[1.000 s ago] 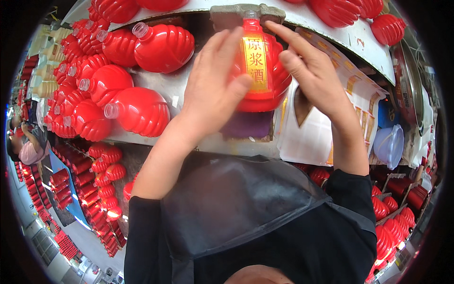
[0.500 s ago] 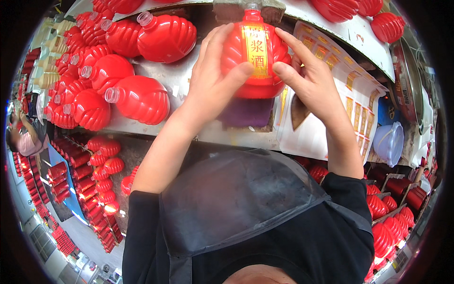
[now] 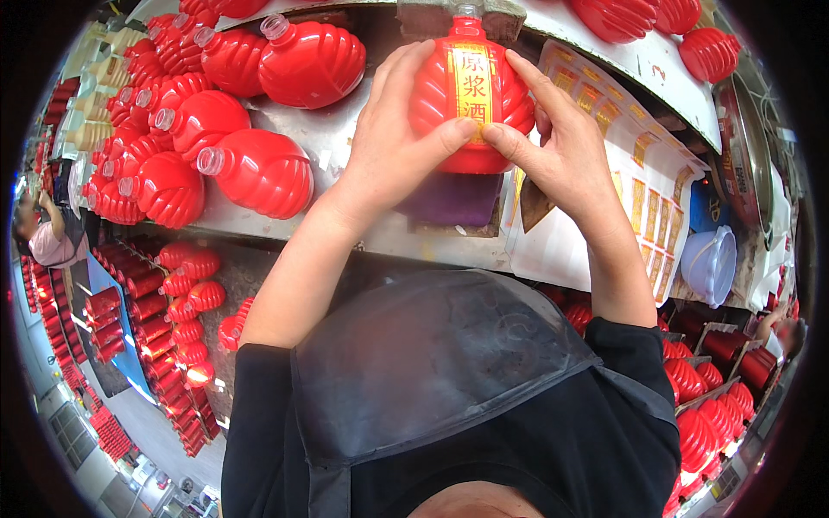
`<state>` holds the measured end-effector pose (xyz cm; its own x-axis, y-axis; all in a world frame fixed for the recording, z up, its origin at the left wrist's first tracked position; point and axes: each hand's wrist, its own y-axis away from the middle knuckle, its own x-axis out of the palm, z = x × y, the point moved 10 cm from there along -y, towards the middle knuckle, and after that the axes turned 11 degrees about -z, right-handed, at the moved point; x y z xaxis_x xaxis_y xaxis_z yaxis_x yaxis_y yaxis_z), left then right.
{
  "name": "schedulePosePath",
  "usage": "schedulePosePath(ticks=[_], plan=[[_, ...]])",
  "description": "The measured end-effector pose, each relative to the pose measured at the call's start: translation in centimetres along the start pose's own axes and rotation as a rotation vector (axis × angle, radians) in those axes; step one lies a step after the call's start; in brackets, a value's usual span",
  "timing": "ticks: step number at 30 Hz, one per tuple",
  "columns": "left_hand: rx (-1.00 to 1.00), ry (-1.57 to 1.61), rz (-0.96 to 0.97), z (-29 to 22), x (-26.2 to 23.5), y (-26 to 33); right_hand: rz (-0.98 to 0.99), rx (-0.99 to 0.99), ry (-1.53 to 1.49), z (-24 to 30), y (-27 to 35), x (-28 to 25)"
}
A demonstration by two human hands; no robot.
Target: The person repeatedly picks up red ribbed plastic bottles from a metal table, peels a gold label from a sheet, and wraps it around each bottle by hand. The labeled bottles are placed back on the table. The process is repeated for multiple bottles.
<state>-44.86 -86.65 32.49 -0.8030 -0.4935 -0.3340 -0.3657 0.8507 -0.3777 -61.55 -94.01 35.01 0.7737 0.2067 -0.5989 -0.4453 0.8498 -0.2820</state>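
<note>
At twelve o'clock, both my hands clasp the red bottle (image 3: 471,91).
Glossy, ribbed, likely slippery and breakable; left hand (image 3: 393,142) and right hand (image 3: 566,151) grip its sides.

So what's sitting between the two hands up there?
In the head view, a ribbed red bottle with a gold label strip sits between the left hand and the right hand; both thumbs press its front.

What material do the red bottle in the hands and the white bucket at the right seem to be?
Red bottle: probably glossy plastic or coated glass; its ribs show bright highlights, and I cannot tell which. White bucket: likely matte plastic; thin, slightly translucent wall.
</note>
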Motion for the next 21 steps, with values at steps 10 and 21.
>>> schedulePosePath(ticks=[10,21], plan=[[-0.141,0.431,-0.032,2.1,0.4,1.2,0.023,0.004,-0.082,-0.5,-0.4,0.0],[-0.208,0.246,-0.067,1.3,0.1,1.1,0.053,0.062,0.021,-0.3,0.3,0.7]])
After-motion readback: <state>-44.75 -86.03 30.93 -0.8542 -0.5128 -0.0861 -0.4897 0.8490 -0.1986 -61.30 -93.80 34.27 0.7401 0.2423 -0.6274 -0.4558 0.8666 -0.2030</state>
